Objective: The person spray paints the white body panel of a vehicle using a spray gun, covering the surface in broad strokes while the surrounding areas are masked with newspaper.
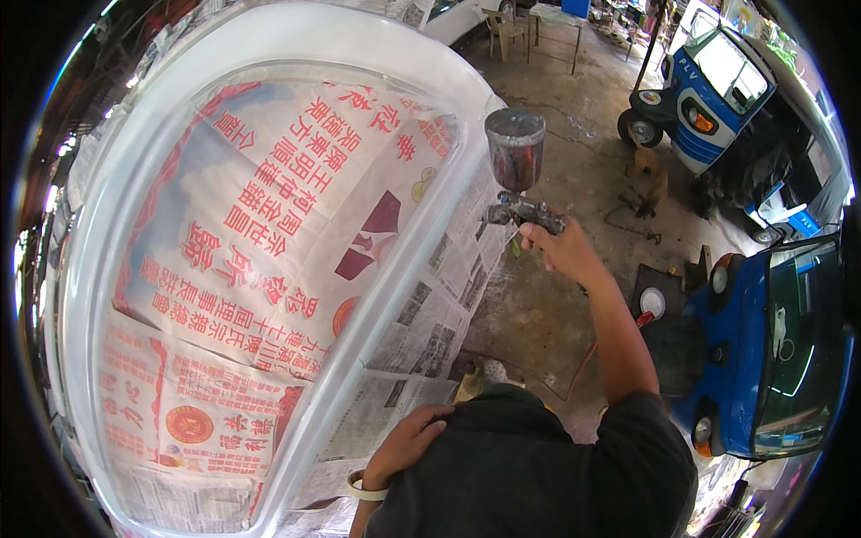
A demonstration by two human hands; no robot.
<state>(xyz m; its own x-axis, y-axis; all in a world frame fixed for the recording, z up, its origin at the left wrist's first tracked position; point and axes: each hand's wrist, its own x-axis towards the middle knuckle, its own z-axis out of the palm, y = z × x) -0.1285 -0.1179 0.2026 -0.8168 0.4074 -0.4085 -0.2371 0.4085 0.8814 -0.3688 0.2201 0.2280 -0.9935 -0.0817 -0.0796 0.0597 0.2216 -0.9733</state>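
Note:
My right hand grips a metal paint spray gun, held up beside a large rounded white frame. On top of the gun sits a see-through cup with dark streaks inside. The gun's nozzle end points left at the frame, apart from it. Newspaper sheets with red print cover the frame's inner opening. More newspaper hangs along its right side. My left hand, with a pale bracelet at the wrist, lies against my dark shirt, fingers extended and holding nothing.
Blue three-wheeled vehicles stand at the far right and near right. A tan dog is on the concrete floor between. A red hose and a white round lid-like thing lie near my right arm. Behind are a chair and table.

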